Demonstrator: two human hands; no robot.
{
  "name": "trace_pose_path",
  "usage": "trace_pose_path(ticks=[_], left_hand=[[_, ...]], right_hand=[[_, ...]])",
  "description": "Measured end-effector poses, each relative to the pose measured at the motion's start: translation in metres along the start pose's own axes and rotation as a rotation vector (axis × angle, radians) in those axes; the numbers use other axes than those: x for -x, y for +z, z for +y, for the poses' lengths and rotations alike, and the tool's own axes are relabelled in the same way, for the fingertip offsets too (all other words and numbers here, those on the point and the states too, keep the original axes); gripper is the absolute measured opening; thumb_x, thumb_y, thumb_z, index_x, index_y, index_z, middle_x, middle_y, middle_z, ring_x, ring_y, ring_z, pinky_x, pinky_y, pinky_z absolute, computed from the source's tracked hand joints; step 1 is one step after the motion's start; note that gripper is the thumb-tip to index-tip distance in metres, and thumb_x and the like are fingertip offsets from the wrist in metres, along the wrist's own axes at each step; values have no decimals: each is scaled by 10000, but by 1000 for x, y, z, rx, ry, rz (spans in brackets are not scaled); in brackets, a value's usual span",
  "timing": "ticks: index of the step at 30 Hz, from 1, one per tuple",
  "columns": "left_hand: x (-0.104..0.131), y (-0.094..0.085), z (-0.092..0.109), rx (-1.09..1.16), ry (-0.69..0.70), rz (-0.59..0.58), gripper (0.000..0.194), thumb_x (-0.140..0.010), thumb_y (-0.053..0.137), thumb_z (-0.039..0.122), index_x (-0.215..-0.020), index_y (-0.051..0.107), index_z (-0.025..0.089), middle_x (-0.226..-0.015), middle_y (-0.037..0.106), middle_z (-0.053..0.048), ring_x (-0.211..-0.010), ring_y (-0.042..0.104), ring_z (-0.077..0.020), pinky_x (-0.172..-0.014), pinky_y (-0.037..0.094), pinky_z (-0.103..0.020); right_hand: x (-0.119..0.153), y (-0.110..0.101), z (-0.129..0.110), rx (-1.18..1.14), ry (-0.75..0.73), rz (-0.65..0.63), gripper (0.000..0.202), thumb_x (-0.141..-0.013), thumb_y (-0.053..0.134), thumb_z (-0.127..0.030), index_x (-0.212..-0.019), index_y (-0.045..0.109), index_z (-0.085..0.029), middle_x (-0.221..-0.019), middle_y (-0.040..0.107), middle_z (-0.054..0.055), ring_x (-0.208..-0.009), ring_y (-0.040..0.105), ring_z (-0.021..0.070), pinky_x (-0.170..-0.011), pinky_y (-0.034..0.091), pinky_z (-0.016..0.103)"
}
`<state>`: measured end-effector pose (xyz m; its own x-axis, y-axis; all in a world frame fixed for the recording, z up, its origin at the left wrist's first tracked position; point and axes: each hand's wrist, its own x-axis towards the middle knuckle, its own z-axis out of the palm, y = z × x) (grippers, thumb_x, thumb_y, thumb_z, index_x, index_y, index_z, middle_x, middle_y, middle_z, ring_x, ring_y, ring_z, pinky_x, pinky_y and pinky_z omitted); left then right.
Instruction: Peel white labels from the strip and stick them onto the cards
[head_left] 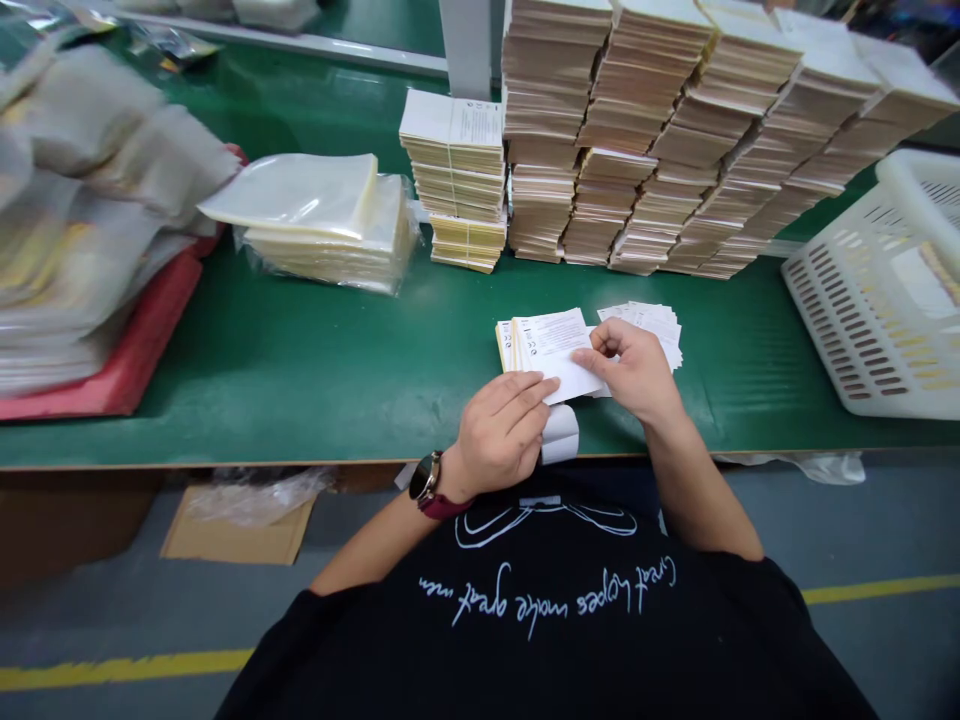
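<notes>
Right hand [636, 370] pinches printed card [556, 338] by right side; left hand [501, 430] lays fingers over lower edge, underside grip unclear. Card nearer person than banded card stack [453, 165]. Apparently single-card handling; next move calls for light pinch.

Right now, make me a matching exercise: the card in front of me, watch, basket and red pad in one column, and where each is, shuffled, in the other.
Column one:
1. Card
2. Watch
3. Basket
4. Red pad

Column two:
A. At the right of the table
B. Under the heap of bags
C. On the left wrist
D. At the fingers of the left hand and right hand

Pairs: 1-D, 2-C, 3-A, 4-B.
</notes>
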<state>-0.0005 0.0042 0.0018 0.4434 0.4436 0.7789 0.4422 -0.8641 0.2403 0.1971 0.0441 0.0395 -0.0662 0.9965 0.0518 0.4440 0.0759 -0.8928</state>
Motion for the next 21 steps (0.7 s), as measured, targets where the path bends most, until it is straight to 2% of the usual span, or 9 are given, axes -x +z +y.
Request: trace_pose_path(ticks=[4,6,9,12,15,17,21], left_hand=[[0,2,1,-17,1,-1,225,-758,501,54,-946,587,144,-1128,711,-128,-1110,655,-242,-884,579,-432],[0,3,1,-22,-7,2,225,-767,493,61,-950,583,156,-1143,708,-117,-1117,653,-232,-885,577,-430],[1,3,1,-16,-11,19,205,-769,498,68,-934,575,161,-1113,713,-114,-1100,650,-233,-874,574,-427],[3,1,0,-5,-20,53,158,-769,507,75,-889,564,161,-1040,720,-112,-1060,646,-243,-859,565,-433],[3,-2,-1,16,-36,64,100,-784,497,105,-840,541,176,-987,715,-95,-1038,636,-240,-837,554,-424],[2,-5,-1,28,-50,58,57,-811,489,143,-804,525,186,-961,709,-81,-1035,628,-238,-828,545,-416],[0,-8,4,16,-77,62,120,-845,511,190,-725,497,191,-927,700,-62,-1024,616,-238,-822,525,-411]], right_hand=[[5,1,-3,19,-36,9,163,-795,585,-251,-659,511,-201,-593,530,-35,-561,460,97,-524,354,256],[10,-2,-2,113,-76,105,168,-827,553,-262,-670,541,-201,-633,563,-20,-612,493,115,-571,380,274],[16,-14,8,242,-96,322,197,-853,548,-306,-684,570,-206,-676,582,-6,-664,512,140,-632,387,308],[22,-28,27,389,-30,384,209,-838,587,-354,-689,590,-207,-658,574,6,-677,514,171,-664,392,343],[36,-32,35,585,-86,439,198,-789,673,-376,-900,661,-213,-882,668,68,-914,567,266,-836,406,466],[51,-25,26,506,-187,398,274,-800,685,-363,-1034,641,-228,-1034,674,85,-1028,568,280,-908,401,496],[79,-3,-3,112,-376,22,148,-835,670,-256,-971,614,-249,-931,661,30,-915,611,197,-843,480,405]])
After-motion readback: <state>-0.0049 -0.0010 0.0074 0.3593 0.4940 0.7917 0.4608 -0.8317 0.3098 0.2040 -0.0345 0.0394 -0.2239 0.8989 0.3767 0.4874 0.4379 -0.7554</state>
